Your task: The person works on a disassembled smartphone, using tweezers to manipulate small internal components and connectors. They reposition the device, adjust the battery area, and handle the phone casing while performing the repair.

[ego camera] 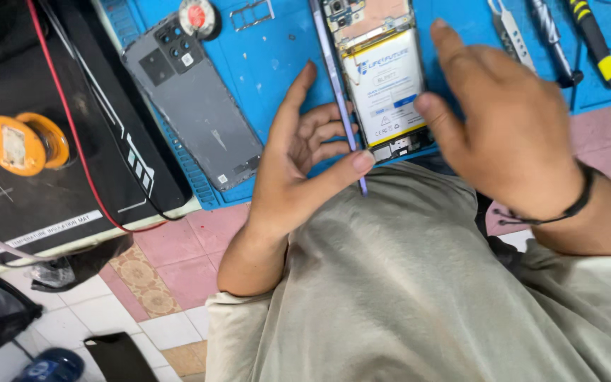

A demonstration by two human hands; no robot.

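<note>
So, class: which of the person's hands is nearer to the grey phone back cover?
Left. The left hand lies just right of the grey back cover; the right hand is farther right, beyond the opened phone.

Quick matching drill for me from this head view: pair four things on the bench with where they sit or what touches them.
Things:
1. opened phone
2. grey back cover
3. orange spool
4. yellow-handled screwdriver

Places:
A. on the black mat, far left
B. top right corner of the blue mat
C. lying on the blue mat, left of the hands
D. gripped at its edge by the left hand, right hand beside it

Pairs: 1-D, 2-C, 3-A, 4-B
</note>
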